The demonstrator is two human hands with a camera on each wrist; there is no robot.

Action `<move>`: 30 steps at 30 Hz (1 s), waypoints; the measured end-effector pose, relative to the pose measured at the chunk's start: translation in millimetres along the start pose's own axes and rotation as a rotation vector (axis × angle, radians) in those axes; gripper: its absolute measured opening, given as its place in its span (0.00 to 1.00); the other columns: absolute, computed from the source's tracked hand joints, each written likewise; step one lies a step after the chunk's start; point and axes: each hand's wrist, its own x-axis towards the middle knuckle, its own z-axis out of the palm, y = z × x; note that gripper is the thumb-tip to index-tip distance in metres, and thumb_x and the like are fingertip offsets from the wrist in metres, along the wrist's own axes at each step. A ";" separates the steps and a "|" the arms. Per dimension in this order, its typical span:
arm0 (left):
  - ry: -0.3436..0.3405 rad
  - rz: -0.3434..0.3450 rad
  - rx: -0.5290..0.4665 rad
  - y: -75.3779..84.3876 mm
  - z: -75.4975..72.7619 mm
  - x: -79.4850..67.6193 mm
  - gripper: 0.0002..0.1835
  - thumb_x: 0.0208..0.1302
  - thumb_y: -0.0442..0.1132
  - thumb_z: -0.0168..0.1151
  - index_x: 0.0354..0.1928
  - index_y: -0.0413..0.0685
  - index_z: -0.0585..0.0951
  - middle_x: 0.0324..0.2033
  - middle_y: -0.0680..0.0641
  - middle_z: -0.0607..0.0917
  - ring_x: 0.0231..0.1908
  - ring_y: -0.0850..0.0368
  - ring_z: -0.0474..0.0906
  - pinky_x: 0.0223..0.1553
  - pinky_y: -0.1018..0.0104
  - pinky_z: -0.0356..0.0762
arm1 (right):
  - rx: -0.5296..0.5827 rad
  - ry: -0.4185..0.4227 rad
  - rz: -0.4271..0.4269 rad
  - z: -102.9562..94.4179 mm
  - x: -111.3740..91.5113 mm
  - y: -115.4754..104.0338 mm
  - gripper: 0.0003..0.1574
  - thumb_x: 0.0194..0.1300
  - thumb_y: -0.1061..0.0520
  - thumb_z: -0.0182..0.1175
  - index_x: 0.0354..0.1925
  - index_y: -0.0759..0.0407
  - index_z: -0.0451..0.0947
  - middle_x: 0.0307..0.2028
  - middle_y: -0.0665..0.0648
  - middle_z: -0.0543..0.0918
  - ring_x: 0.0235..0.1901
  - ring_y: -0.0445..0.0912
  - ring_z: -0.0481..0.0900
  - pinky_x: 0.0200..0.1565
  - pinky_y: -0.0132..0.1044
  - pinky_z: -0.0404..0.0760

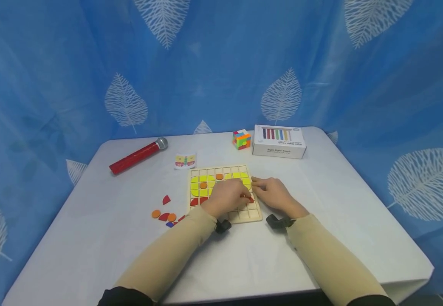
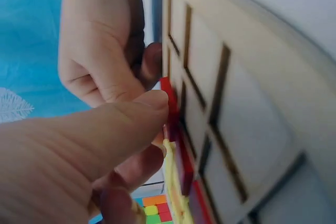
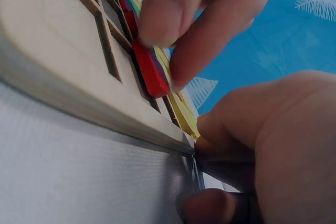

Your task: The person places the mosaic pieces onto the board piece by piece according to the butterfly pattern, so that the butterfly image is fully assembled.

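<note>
A wooden grid board [image 1: 248,217] lies on the table with yellow, orange and red pieces in its squares. Over its right half, my left hand [image 1: 227,195] pinches a red piece [image 3: 149,72] between thumb and finger, down at the grid. In the left wrist view the left thumb [image 2: 152,100] lies against this red piece [image 2: 169,100]. My right hand [image 1: 275,195] grips the board's right edge; the right wrist view has this right hand [image 3: 294,140] with fingertips at the rim. The left hand hides part of the board's middle.
Loose red, blue and orange pieces, among them an orange disc [image 1: 156,213], lie left of the board. Behind it are a small pattern card [image 1: 185,161], a red microphone [image 1: 137,157], a puzzle cube [image 1: 241,139] and a white box [image 1: 278,142].
</note>
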 end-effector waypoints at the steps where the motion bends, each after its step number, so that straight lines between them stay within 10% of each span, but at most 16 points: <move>1: 0.000 -0.003 0.005 0.2 0.8 0.9 0.08 0.66 0.49 0.72 0.44 0.64 0.92 0.38 0.63 0.89 0.35 0.65 0.78 0.28 0.71 0.73 | 0.003 -0.004 -0.001 -0.1 -0.3 0.0 0.23 0.75 0.49 0.57 0.62 0.56 0.82 0.68 0.54 0.77 0.71 0.59 0.70 0.69 0.58 0.68; 21: 0.034 -0.142 -0.175 -5.1 10.1 13.3 0.07 0.62 0.49 0.75 0.41 0.63 0.93 0.37 0.64 0.90 0.41 0.64 0.81 0.39 0.67 0.74 | -0.002 0.012 -0.050 -0.3 1.0 2.3 0.23 0.75 0.50 0.58 0.61 0.57 0.82 0.66 0.55 0.79 0.70 0.58 0.72 0.69 0.57 0.70; 30: 0.089 -0.177 -0.163 -5.1 -3.1 -5.2 0.11 0.66 0.51 0.71 0.48 0.64 0.91 0.44 0.61 0.90 0.46 0.62 0.83 0.31 0.70 0.75 | -0.061 0.018 -0.074 1.4 1.5 3.6 0.21 0.75 0.52 0.59 0.61 0.58 0.82 0.66 0.55 0.79 0.68 0.60 0.73 0.68 0.58 0.71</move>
